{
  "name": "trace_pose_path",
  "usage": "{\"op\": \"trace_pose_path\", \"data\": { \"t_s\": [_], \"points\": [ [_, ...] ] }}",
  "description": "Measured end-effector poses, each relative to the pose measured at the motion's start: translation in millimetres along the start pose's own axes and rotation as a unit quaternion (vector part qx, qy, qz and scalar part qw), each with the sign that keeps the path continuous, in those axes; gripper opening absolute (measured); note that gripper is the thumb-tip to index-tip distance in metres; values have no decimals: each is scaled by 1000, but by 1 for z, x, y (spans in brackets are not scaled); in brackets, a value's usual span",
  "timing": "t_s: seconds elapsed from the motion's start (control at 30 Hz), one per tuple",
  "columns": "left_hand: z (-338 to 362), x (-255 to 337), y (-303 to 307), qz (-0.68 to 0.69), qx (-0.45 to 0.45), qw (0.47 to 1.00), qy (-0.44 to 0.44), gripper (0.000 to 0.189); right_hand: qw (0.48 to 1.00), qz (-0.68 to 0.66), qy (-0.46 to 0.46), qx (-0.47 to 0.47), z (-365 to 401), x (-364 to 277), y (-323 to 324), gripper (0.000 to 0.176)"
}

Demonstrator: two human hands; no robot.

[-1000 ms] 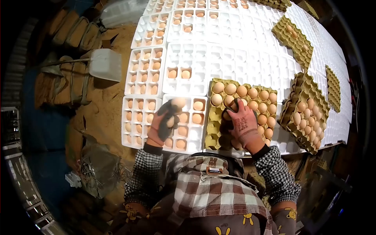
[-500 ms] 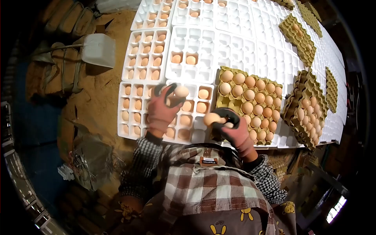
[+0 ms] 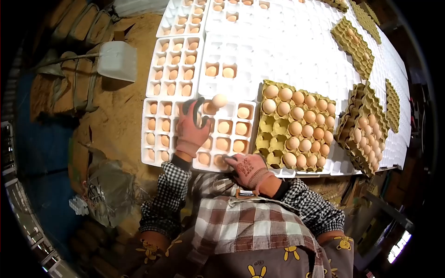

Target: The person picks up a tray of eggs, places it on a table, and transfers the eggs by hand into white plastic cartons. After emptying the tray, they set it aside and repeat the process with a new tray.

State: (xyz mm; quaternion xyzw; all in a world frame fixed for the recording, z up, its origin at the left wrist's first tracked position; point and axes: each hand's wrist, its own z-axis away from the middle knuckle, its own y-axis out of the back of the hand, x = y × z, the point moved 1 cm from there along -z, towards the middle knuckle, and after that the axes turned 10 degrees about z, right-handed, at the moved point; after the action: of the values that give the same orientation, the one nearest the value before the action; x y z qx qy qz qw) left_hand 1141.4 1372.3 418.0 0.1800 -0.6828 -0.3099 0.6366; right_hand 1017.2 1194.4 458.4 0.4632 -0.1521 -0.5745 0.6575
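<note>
My left hand (image 3: 192,129), in a pink glove with dark fingertips, is curled above the middle of the nearest white foam tray (image 3: 144,132). Part of an egg (image 3: 199,119) shows between its thumb and fingers. Just right of the fingertips is a pale egg (image 3: 219,100), high against the cell walls and apart from the hand. My right hand (image 3: 250,171), gloved alike, bends over the tray's front right corner, next to an egg in a cell (image 3: 220,160). Its fingers point left and down; what they hold is hidden. A yellowish pulp tray (image 3: 265,139) with several eggs lies right of it.
More white foam trays (image 3: 273,55) spread behind, some with eggs. Stacked pulp trays (image 3: 345,118) bearing eggs stand at the right, and further pulp trays (image 3: 347,41) lie beyond. A white scoop (image 3: 117,60) with a long handle is on the left.
My right hand has moved left and down from the pulp tray to the foam tray's front corner; the eggs seen in it are out of sight. The pale egg has separated from my left fingertips.
</note>
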Motion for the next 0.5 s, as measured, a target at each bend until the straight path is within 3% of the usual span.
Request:
{"op": "trace_pose_path", "data": {
  "t_s": [0.07, 0.1, 0.13, 0.17, 0.2, 0.27, 0.3, 0.33, 0.4, 0.43, 0.47, 0.5],
  "points": [
    [-19, -3, -7, 118, 49, 987, -103, 54, 1000, 3, -13, 10, -3, 0, 7, 43],
    [-33, 10, -4, 207, 30, 974, -91, 48, 987, -133, -49, 78, -3, 2, 16, 41],
    [-50, 5, -14, 230, 33, 967, -101, 49, 950, -265, -83, 145, -5, 7, 22, 39],
    [-64, 1, -22, 172, 10, 982, -83, 51, 892, -385, -58, 231, -14, 17, 15, 44],
    [-73, -2, -28, 114, -16, 991, -66, 53, 813, -536, -43, 222, -27, 26, 11, 43],
    [-75, -5, -26, 147, -11, 986, -79, 59, 788, -521, -69, 321, -48, 38, 12, 43],
    [-72, -6, -24, 108, 2, 987, -119, 59, 807, -417, -134, 396, -54, 41, 19, 44],
    [-63, -9, -22, 67, 12, 986, -154, 60, 780, -444, -161, 411, -59, 46, 28, 46],
    [-53, -25, -23, -113, -74, 984, -113, 50, 786, -386, -173, 451, -61, 54, 49, 49],
    [-51, -26, -24, -123, -67, 982, -124, 49, 784, -321, -144, 511, -68, 59, 58, 50],
    [-49, -26, -26, -131, -61, 980, -138, 49, 778, -334, -147, 511, -72, 61, 66, 54],
    [-48, -21, -28, -129, -37, 983, -125, 49, 810, -264, -157, 500, -82, 68, 65, 52]
  ]
}}
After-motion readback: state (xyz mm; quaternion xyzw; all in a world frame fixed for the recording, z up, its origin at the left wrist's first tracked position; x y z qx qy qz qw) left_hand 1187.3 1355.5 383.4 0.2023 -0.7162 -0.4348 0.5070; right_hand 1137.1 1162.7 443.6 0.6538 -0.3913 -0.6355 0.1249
